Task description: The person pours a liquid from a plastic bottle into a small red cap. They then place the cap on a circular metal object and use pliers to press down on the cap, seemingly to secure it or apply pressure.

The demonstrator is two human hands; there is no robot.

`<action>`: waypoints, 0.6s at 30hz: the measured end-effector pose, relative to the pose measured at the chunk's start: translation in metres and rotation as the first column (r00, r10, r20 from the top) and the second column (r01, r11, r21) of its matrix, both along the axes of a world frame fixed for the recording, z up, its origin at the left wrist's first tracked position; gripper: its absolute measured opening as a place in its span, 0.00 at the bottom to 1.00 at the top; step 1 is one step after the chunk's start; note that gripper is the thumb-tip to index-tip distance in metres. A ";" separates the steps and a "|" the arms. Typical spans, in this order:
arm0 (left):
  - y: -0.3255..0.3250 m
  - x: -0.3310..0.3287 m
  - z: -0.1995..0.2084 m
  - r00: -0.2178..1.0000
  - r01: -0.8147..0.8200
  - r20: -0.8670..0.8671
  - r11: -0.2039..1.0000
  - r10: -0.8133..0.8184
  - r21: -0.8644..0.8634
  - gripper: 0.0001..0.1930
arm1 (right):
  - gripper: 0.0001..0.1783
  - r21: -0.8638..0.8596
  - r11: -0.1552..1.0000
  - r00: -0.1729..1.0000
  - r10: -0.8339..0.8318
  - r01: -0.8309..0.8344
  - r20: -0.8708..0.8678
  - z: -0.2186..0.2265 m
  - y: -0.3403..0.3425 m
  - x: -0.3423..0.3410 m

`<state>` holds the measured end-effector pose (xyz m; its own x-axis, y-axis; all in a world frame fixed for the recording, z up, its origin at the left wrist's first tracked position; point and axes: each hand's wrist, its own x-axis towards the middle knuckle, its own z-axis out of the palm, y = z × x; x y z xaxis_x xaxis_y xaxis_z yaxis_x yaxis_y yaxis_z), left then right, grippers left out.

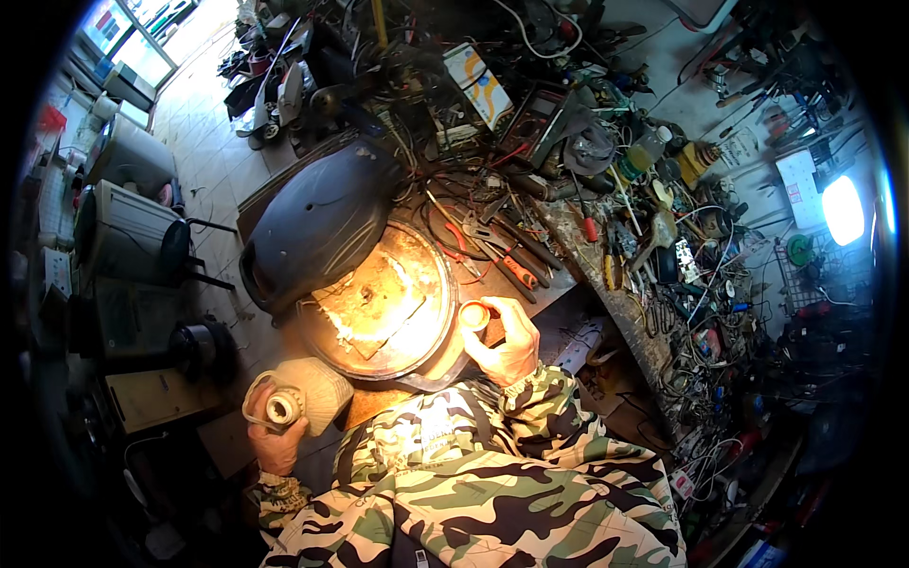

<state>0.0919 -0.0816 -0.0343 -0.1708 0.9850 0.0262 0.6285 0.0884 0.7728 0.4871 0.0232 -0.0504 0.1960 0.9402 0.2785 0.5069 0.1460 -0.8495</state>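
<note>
While the person in a camouflage jacket leans over the bench (559, 284), the right hand (507, 343) is curled round a small round tin (474, 315) with an orange rim, holding it just beside the edge of a large round appliance base (383, 303) that lies open and glows yellow under the light. Over at the lower left, the left hand (275, 437) grips a pale, woven-looking bundle (317, 390) with a small white spool-like piece (281, 408) at its front, held out beyond the bench edge, above the floor. A dark domed cover (317, 222) rests against the far left side of the round base. Just beyond the tin lie orange-handled pliers (516, 270) among other hand tools, and farther right the bench is heaped with wires, bottles and small parts. A bright lamp (843, 210) shines at the far right. Several boxy appliances (123, 227) stand on the tiled floor (204, 142) to the left.
</note>
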 end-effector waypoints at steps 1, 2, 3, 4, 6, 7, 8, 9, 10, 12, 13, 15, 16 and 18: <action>0.001 0.002 0.002 1.000 -0.002 -0.001 1.000 0.002 0.007 0.37 | 0.23 0.006 1.000 1.000 0.007 -0.007 -0.012 -0.002 -0.001 -0.003; 0.004 0.006 0.005 0.999 0.032 -0.023 0.999 -0.032 0.009 0.37 | 0.23 -0.008 1.000 1.000 0.018 -0.018 -0.019 0.000 -0.003 -0.007; 0.007 0.010 0.009 0.997 0.064 -0.044 0.998 -0.063 0.010 0.36 | 0.22 -0.022 0.999 0.999 0.030 -0.031 -0.025 0.005 -0.004 -0.010; 0.006 0.011 0.013 0.994 0.080 -0.070 0.997 -0.079 0.014 0.36 | 0.22 -0.032 0.998 0.998 0.059 -0.060 -0.035 0.007 -0.005 -0.018; 0.003 0.015 0.009 0.997 0.070 0.010 0.996 -0.071 0.057 0.36 | 0.20 -0.012 0.993 0.991 0.120 -0.121 -0.062 0.014 -0.007 -0.034; 0.007 0.018 0.015 0.996 0.088 -0.003 0.996 -0.088 0.016 0.35 | 0.20 -0.031 0.988 0.987 0.152 -0.154 -0.053 0.013 -0.010 -0.038; 0.013 0.021 0.015 0.989 0.137 -0.072 0.989 -0.132 0.062 0.33 | 0.21 -0.050 0.981 0.982 0.186 -0.188 -0.044 0.013 -0.014 -0.041; 0.020 0.020 0.017 0.972 0.205 -0.132 0.976 -0.193 0.080 0.33 | 0.21 -0.060 0.981 0.980 0.178 -0.184 -0.090 0.016 -0.018 -0.048; 0.023 0.023 0.019 0.965 0.226 -0.151 0.973 -0.217 0.046 0.32 | 0.20 -0.073 0.974 0.970 0.206 -0.216 -0.125 0.013 -0.024 -0.054; 0.023 0.027 0.020 0.955 0.263 -0.155 0.964 -0.254 0.036 0.32 | 0.21 -0.046 0.950 0.947 0.304 -0.310 -0.105 0.010 -0.031 -0.068; 0.024 0.030 0.021 0.953 0.278 -0.135 0.960 -0.272 0.030 0.32 | 0.22 -0.067 0.929 0.926 0.354 -0.364 -0.130 0.013 -0.035 -0.073; 0.025 0.033 0.019 0.940 0.322 -0.133 0.945 -0.313 0.053 0.31 | 0.24 -0.056 0.892 0.889 0.440 -0.449 -0.126 0.011 -0.043 -0.085; 0.025 0.034 0.016 0.930 0.351 -0.146 0.933 -0.338 0.080 0.31 | 0.24 -0.034 0.877 0.873 0.473 -0.480 -0.119 0.010 -0.046 -0.089; 0.026 0.039 0.012 0.916 0.383 -0.170 0.917 -0.363 0.110 0.30 | 0.25 -0.047 0.852 0.848 0.510 -0.521 -0.142 0.009 -0.055 -0.096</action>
